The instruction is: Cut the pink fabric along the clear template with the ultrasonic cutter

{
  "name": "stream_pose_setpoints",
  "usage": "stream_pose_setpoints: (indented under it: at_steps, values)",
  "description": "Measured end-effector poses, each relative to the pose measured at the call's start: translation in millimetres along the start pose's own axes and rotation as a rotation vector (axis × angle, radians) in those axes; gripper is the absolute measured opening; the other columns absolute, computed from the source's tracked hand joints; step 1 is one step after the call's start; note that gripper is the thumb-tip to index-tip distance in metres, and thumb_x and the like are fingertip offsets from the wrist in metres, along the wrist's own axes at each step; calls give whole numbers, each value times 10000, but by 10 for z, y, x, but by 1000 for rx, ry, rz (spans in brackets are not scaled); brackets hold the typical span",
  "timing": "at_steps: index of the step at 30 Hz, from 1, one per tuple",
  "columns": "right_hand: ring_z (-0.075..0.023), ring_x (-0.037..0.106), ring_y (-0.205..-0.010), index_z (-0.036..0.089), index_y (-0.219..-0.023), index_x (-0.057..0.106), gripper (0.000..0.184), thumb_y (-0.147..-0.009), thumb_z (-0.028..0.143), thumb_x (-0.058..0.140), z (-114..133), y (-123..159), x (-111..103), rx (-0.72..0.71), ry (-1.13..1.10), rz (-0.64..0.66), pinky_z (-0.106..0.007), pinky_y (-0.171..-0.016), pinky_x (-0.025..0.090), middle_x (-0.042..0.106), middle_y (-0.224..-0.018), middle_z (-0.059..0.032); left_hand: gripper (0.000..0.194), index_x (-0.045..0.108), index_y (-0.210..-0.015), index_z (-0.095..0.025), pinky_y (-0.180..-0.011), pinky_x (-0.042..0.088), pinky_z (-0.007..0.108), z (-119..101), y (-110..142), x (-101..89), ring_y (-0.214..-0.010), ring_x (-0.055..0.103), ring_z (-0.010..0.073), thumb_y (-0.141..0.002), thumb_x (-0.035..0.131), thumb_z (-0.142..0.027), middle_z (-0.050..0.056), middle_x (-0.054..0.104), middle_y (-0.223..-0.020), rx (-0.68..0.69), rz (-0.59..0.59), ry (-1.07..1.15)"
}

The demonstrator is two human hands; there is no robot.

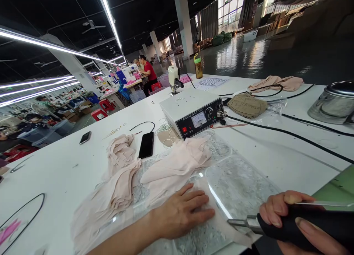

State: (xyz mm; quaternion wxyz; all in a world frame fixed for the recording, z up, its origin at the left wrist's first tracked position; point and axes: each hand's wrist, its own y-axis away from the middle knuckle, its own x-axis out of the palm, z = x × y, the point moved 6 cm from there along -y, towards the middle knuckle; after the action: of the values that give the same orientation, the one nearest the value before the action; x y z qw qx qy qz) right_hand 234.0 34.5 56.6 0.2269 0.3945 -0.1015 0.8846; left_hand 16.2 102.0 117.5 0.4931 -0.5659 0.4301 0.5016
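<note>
My left hand (pixel 179 212) lies flat, fingers spread, on a thin beige fabric piece (pixel 225 227) over a clear glass plate (pixel 240 177). From the right, my right hand (pixel 279 207) wraps around a black-handled ultrasonic cutter (pixel 276 231). Its narrow metal tip touches or almost touches the fabric just right of my left fingertips. A thin metal strip (pixel 326 203) shows above the handle by my right fingers; what it belongs to is hidden. Beyond my left hand are a loose beige fabric pile (pixel 177 163) and a layered beige stack (pixel 121 188).
A control box (pixel 190 107) with a dial meter stands behind the glass, its black cable (pixel 276 131) running right. Phones (pixel 146 145), scissors (pixel 117 129), a bottle (pixel 198 67), a khaki fabric bundle (pixel 247 105) and a lidded jar (pixel 333 104) are on the white table. People sit at sewing machines farther off.
</note>
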Motion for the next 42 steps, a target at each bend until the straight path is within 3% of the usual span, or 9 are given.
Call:
stream_pose_setpoints:
  at_steps: [6, 12, 17, 22, 28, 31, 36, 42]
  values:
    - [-142, 482, -562, 262, -874, 534, 194, -762, 344, 669, 133, -62, 253, -42, 89, 14, -276, -509, 540, 475, -695, 11, 222, 549, -1202, -168, -1210, 261, 403, 65, -37, -61, -1325, 498, 186, -1016, 466, -255, 88, 612, -1313, -23, 46, 32]
    - [-142, 471, -597, 260, -932, 542, 197, -790, 356, 640, 39, -54, 74, -15, 30, -5, -292, -549, 555, 428, -750, 10, 248, 596, -1082, -153, -1179, 310, 406, -1, -73, -109, -1302, 510, 221, -1018, 484, -364, 113, 570, -1372, -31, 16, 29]
    - [-139, 467, -601, 278, -939, 525, 239, -766, 358, 669, 27, -44, -20, 4, -19, -25, -277, -553, 548, 422, -764, 19, 231, 560, -1176, -162, -1140, 354, 353, -47, -103, -104, -1236, 546, 186, -1018, 473, -306, 80, 617, -1297, -20, -29, 54]
    - [-135, 477, -537, 261, -861, 539, 240, -726, 370, 705, 155, -123, 232, -48, 63, -22, -269, -475, 516, 466, -680, 21, 235, 543, -1211, -209, -1126, 372, 348, -46, -100, -49, -1192, 576, 179, -997, 491, -290, 74, 627, -1236, -47, 12, 59]
    - [-155, 491, -498, 249, -793, 570, 228, -704, 367, 744, 276, -212, 463, -74, 127, -2, -316, -441, 507, 495, -628, 3, 302, 533, -1278, -240, -1109, 386, 400, -59, -88, -73, -1194, 567, 219, -985, 502, -305, 69, 620, -1214, -32, -40, 67]
    - [-164, 515, -499, 249, -790, 593, 208, -677, 328, 748, 259, -271, 454, -15, 91, 33, -310, -442, 502, 519, -634, -10, 299, 548, -1272, -250, -1091, 397, 406, -81, -109, -111, -1169, 574, 228, -989, 520, -342, 59, 628, -1176, -40, -58, 68]
    - [-169, 518, -472, 254, -741, 601, 203, -619, 305, 755, 248, -360, 423, 44, 69, 28, -300, -420, 465, 523, -599, -12, 320, 555, -1270, -271, -1113, 371, 424, -107, -120, -86, -1208, 543, 237, -994, 526, -430, 58, 602, -1202, -52, 11, 58]
    - [-151, 490, -501, 266, -853, 592, 169, -731, 345, 679, 163, -435, 212, -48, 97, 38, -291, -421, 461, 488, -663, 7, 371, 554, -1280, -284, -1116, 360, 428, -131, -96, -30, -1206, 533, 232, -989, 518, -512, 52, 592, -1155, -55, 9, 25]
